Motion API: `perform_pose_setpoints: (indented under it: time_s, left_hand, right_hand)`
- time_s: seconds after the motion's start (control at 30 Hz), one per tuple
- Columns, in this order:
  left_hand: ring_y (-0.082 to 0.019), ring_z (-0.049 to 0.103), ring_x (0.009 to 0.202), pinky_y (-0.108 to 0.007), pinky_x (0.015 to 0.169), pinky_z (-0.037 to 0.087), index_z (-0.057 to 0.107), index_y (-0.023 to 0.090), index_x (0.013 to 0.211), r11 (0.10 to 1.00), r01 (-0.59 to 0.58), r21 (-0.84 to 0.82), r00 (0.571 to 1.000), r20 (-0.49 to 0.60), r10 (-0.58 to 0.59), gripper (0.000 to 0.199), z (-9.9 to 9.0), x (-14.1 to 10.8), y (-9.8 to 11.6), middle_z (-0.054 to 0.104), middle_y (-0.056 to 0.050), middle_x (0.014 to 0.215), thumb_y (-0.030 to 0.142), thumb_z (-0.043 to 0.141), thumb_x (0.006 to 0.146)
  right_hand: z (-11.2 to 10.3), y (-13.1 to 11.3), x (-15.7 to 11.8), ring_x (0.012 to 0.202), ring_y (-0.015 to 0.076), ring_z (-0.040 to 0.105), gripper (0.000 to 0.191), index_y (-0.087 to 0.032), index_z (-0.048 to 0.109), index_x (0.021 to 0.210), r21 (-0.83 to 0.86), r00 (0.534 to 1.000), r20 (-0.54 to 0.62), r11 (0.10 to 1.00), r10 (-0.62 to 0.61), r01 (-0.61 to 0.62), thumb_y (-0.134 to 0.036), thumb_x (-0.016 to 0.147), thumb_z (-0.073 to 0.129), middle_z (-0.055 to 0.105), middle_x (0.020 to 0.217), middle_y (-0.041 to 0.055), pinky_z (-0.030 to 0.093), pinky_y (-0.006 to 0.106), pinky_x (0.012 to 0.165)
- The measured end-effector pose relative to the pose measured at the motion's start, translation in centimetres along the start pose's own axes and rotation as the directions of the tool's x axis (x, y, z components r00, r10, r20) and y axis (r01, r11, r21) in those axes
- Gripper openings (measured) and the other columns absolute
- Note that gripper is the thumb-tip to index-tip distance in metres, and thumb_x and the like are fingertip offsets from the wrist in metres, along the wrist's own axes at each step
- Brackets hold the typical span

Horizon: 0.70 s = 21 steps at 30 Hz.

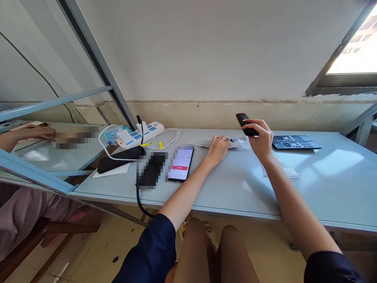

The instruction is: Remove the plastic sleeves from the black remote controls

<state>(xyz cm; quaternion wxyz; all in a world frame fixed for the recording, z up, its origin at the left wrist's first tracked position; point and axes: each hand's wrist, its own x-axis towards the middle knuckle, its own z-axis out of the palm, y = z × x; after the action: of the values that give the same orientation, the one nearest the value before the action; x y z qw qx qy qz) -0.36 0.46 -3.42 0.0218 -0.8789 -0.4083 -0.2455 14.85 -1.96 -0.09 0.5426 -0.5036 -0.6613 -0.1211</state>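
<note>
My right hand (261, 137) is raised over the table with its fingers closed on a black remote control (243, 118), which is tilted, its far end up and to the left. My left hand (218, 149) rests toward the back of the table, fingers bent onto a clear plastic bag (243, 143). A small dark patch shows by its fingertips; what it is I cannot make out. To the right of my right hand, two black remote controls (294, 142) lie side by side. Another crumpled clear bag (284, 169) lies partly behind my right forearm.
Left of my left arm are a lit phone (180, 163), a blurred-out device (152, 169), a black case-like object (118, 159) and a white power strip (141, 135) with cables. A metal post (97, 51) rises at left. Another person's hand (41, 131) is at the neighbouring table.
</note>
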Motion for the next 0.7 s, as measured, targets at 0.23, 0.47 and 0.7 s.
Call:
perform_pose_setpoints:
  time_s: [0.23, 0.47, 0.7]
  left_hand:
    - [-0.014, 0.059, 0.095, -0.030, 0.093, 0.034, 0.063, 0.022, 0.092, 0.999, 0.035, 0.006, 0.999, -0.005, -0.035, 0.024, -1.0, 0.3, -0.1, 0.064, -0.001, 0.108, 0.008, 0.043, 0.092]
    - [-0.013, 0.059, 0.093, -0.029, 0.091, 0.034, 0.061, 0.021, 0.086, 0.990, 0.129, -0.057, 0.990, -0.046, -0.132, 0.015, -2.0, 0.3, -0.5, 0.064, 0.000, 0.103, 0.008, 0.052, 0.088]
    - [-0.013, 0.060, 0.091, -0.026, 0.089, 0.035, 0.056, 0.021, 0.086, 0.990, 0.124, -0.063, 0.991, -0.044, -0.127, 0.023, -2.3, 0.1, -0.4, 0.065, 0.001, 0.095, -0.002, 0.051, 0.081]
  right_hand:
    - [-0.1, -0.4, -0.4, 0.106, 0.0202, 0.057, 0.031, -0.023, 0.066, 0.069, 0.005, 0.998, 0.045, 0.999, -0.040, 0.040, -0.012, 0.074, 0.038, 0.059, 0.117, 0.0005, 0.051, 0.033, 0.077]
    - [-0.6, -1.0, -0.4, 0.101, 0.0213, 0.060, 0.026, -0.022, 0.058, 0.059, -0.054, 0.990, -0.121, 0.997, -0.067, 0.061, -0.017, 0.075, 0.038, 0.064, 0.113, 0.0021, 0.050, 0.032, 0.070]
    - [-0.5, -1.7, 0.0, 0.089, 0.0231, 0.065, 0.012, -0.021, 0.048, 0.065, 0.070, 0.944, -0.328, 0.998, 0.034, -0.012, -0.027, 0.075, 0.049, 0.067, 0.098, 0.0057, 0.051, 0.035, 0.071]
